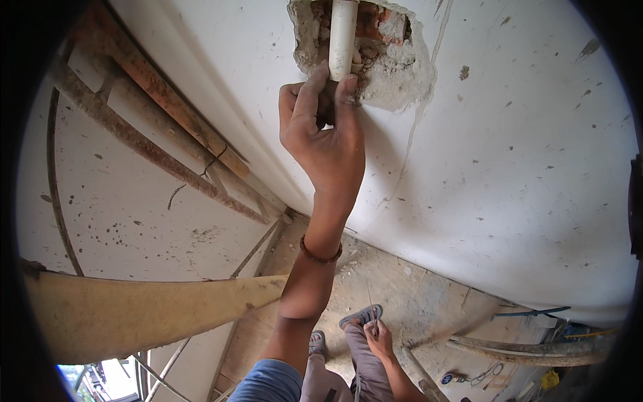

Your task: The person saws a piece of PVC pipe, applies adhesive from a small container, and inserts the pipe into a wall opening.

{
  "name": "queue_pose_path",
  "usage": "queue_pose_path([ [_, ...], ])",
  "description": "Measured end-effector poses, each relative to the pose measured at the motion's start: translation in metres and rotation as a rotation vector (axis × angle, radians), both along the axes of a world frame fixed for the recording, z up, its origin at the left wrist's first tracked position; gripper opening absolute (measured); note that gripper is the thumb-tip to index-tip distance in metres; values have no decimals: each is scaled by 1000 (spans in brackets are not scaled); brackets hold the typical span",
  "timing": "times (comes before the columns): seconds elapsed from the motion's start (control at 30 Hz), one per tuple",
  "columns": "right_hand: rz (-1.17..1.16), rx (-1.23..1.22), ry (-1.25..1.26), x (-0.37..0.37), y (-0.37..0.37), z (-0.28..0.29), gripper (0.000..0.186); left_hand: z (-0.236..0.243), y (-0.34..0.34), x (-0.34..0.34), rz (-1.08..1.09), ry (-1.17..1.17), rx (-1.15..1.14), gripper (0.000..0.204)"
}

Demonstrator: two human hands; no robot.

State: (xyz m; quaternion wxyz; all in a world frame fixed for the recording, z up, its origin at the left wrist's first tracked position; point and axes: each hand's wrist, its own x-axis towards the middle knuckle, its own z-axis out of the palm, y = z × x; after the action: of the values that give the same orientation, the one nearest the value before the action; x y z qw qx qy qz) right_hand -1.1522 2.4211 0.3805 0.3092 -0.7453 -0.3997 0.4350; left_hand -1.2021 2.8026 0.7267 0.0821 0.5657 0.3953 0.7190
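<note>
A white plastic pipe [343, 40] comes down inside a rough hole [395, 84] broken into the white wall. My left hand [325, 127] is raised to it, thumb and fingers closed around the pipe's lower end. Broken brick and crumbled mortar [372, 30] show behind and beside the pipe. Far lower, near my legs, my right hand [380, 338] is closed around a thin, dark, stick-like thing [370, 298] that points upward. Its exact kind is too small to make out.
Rusty metal poles [154, 100] lean along the wall at the left, above a yellowish plank [154, 311]. A curved-looking board [529, 350], a cable [485, 375] and a yellow item [550, 380] lie at the lower right. My sandalled feet [362, 315] stand on the dusty floor [415, 295].
</note>
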Motion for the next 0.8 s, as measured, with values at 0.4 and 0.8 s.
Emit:
queue_pose_path([
  [0.4, -322, 25, 148, -52, -59, -54, 25, -224, -242, -46, -657, -86, -898, 29],
  [0.8, 542, 89, -178, -146, -29, 65, 20, -326, -445, -246, -474, -879, -1504, 37],
])
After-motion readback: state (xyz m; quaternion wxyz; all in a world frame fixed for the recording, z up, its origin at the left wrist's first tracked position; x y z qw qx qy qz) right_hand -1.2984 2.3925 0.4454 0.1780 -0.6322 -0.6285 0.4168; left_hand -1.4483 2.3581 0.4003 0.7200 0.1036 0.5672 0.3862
